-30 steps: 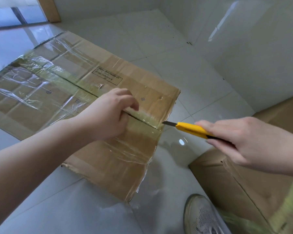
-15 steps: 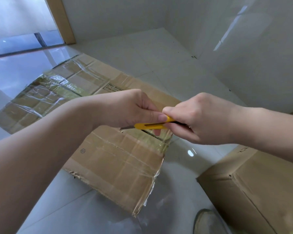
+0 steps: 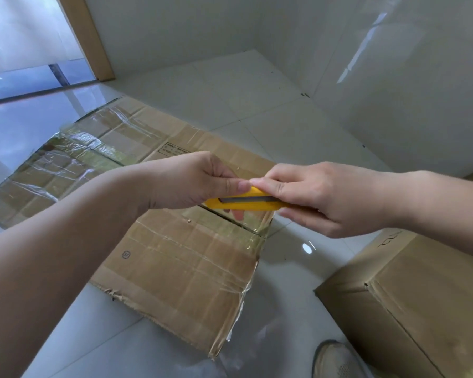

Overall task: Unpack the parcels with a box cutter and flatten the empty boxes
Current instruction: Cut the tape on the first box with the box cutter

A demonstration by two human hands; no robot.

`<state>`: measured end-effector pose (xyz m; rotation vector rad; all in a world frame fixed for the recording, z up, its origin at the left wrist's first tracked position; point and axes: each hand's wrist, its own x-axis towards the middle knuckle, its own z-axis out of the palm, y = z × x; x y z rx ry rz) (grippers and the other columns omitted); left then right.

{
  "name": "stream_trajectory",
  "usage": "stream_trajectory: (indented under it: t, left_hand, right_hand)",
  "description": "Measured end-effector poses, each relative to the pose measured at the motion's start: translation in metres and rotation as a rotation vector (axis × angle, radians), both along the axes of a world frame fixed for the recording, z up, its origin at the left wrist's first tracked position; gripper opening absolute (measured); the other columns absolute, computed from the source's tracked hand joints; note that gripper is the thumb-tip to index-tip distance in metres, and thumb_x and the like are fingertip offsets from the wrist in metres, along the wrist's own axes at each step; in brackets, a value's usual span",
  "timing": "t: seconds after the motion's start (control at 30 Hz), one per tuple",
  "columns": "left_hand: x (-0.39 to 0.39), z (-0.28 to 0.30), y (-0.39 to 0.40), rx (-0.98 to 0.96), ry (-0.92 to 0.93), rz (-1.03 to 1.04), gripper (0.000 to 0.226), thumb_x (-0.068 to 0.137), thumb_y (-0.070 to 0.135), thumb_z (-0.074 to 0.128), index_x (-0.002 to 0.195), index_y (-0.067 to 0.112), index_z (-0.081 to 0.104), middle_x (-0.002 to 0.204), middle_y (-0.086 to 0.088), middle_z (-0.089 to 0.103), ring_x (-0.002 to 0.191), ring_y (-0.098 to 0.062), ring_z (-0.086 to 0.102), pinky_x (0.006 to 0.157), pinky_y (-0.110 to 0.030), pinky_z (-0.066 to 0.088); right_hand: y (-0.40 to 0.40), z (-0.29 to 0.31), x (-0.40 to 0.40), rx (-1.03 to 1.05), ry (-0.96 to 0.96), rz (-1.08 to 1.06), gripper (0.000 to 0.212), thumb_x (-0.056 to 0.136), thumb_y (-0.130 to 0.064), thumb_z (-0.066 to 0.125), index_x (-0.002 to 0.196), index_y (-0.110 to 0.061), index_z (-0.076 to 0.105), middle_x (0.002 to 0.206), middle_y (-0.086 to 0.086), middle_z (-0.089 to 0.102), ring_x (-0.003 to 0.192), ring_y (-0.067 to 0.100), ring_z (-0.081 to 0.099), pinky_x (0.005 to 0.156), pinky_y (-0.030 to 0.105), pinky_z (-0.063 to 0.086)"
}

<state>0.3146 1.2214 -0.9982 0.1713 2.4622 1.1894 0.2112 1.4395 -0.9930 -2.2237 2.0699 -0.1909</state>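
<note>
Two hands meet over the floor, both on the yellow box cutter [image 3: 246, 203]; my right hand [image 3: 320, 197] wraps its fingers round the handle end, and my left hand [image 3: 191, 181] pinches the front end between thumb and fingers; the grey blade strip shows along the body, and I cannot tell whether any tip sticks out. Under my hands lies the flattened cardboard box [image 3: 180, 257], spread from about ten o'clock down to six o'clock, crossed by strips of clear tape [image 3: 74, 148] that shine; one seam runs open just below the cutter; a small printed label sits near twelve o'clock of my left hand. At four o'clock stands a second cardboard box [image 3: 410, 304], unflattened, well apart from the flat one; my shoe [image 3: 336, 361] shows at five o'clock beside it. Glossy pale floor tiles [image 3: 230, 99] mirror a round ceiling light near the flat box's right edge; white walls [image 3: 393, 77] meet in a corner at one o'clock; a wooden door frame [image 3: 88, 36] rises at eleven o'clock beside a glass pane.
</note>
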Motion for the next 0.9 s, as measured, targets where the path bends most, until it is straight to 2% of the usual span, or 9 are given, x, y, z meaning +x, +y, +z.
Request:
stream_trajectory:
  t: [0.07,0.1,0.17,0.27,0.33,0.47,0.7,0.8,0.9]
  left_hand:
    - [-0.011,0.001,0.008,0.032,0.009,0.098,0.046,0.09,0.057,0.045,0.076,0.025,0.075,0.051,0.016,0.052,0.047,-0.002,0.044,0.053,-0.013,0.035]
    - [-0.018,0.0,0.013,0.053,0.021,0.152,0.046,0.093,0.054,0.044,0.078,0.023,0.075,0.053,0.015,0.056,0.049,-0.004,0.048,0.054,-0.015,0.038]
    - [-0.038,-0.006,0.025,0.041,0.103,0.299,0.043,0.095,0.051,0.045,0.086,0.019,0.073,0.058,0.01,0.054,0.052,-0.012,0.046,0.056,-0.025,0.039]
    - [-0.067,-0.016,0.043,-0.13,0.288,0.454,0.029,0.096,0.038,0.049,0.099,0.018,0.069,0.074,0.001,0.057,0.062,-0.013,0.049,0.059,-0.025,0.038]
    - [-0.084,-0.02,0.058,-0.235,0.353,0.41,0.025,0.095,0.032,0.051,0.113,0.021,0.064,0.096,0.003,0.061,0.085,-0.016,0.056,0.072,-0.024,0.041]
    - [-0.128,-0.041,0.084,-0.416,0.383,0.319,0.042,0.093,0.031,0.052,0.134,0.021,0.049,0.13,-0.003,0.053,0.12,-0.024,0.049,0.097,-0.034,0.042]
    - [-0.188,-0.084,0.131,-0.574,0.26,0.151,0.041,0.094,0.03,0.047,0.135,0.026,0.046,0.136,0.001,0.048,0.124,-0.023,0.043,0.096,-0.04,0.044]
    - [-0.204,-0.094,0.14,-0.611,0.237,0.108,0.041,0.095,0.03,0.045,0.136,0.026,0.044,0.137,0.001,0.046,0.127,-0.022,0.042,0.098,-0.038,0.043]
    - [-0.217,-0.102,0.148,-0.633,0.203,0.091,0.042,0.095,0.028,0.045,0.137,0.026,0.042,0.136,0.001,0.046,0.125,-0.022,0.043,0.095,-0.038,0.044]
  right_hand:
    - [0.003,-0.003,-0.006,-0.109,0.158,-0.055,0.054,0.091,-0.029,0.054,0.133,0.004,0.051,0.111,0.018,0.058,0.069,0.031,0.06,0.055,0.037,0.053]
    - [0.004,-0.005,-0.01,-0.159,0.191,-0.089,0.05,0.089,-0.026,0.057,0.128,0.005,0.055,0.106,0.019,0.059,0.067,0.03,0.059,0.053,0.035,0.052]
    - [0.009,-0.012,-0.026,-0.204,0.201,-0.161,0.043,0.087,-0.021,0.057,0.121,0.006,0.06,0.1,0.021,0.058,0.066,0.031,0.058,0.053,0.034,0.05]
    - [0.024,-0.025,-0.062,-0.174,0.145,-0.346,0.042,0.087,-0.026,0.053,0.115,0.004,0.063,0.098,0.02,0.057,0.071,0.034,0.057,0.058,0.037,0.051]
    - [0.038,-0.039,-0.089,-0.142,0.109,-0.492,0.041,0.086,-0.027,0.053,0.114,0.001,0.063,0.101,0.019,0.057,0.077,0.035,0.058,0.063,0.038,0.049]
    - [0.066,-0.073,-0.14,-0.058,0.081,-0.685,0.027,0.091,-0.024,0.057,0.11,-0.004,0.061,0.105,0.014,0.055,0.089,0.032,0.054,0.073,0.035,0.04]
    - [0.105,-0.138,-0.224,0.229,0.085,-1.014,0.024,0.093,-0.029,0.054,0.105,-0.01,0.062,0.108,0.016,0.055,0.103,0.036,0.053,0.082,0.038,0.043]
    - [0.119,-0.166,-0.258,0.318,0.033,-1.187,0.026,0.093,-0.024,0.054,0.111,-0.006,0.063,0.113,0.018,0.047,0.104,0.037,0.053,0.08,0.035,0.043]
    - [0.129,-0.184,-0.279,0.401,0.027,-1.357,0.028,0.089,-0.017,0.054,0.114,-0.005,0.062,0.117,0.016,0.05,0.109,0.035,0.054,0.082,0.034,0.044]
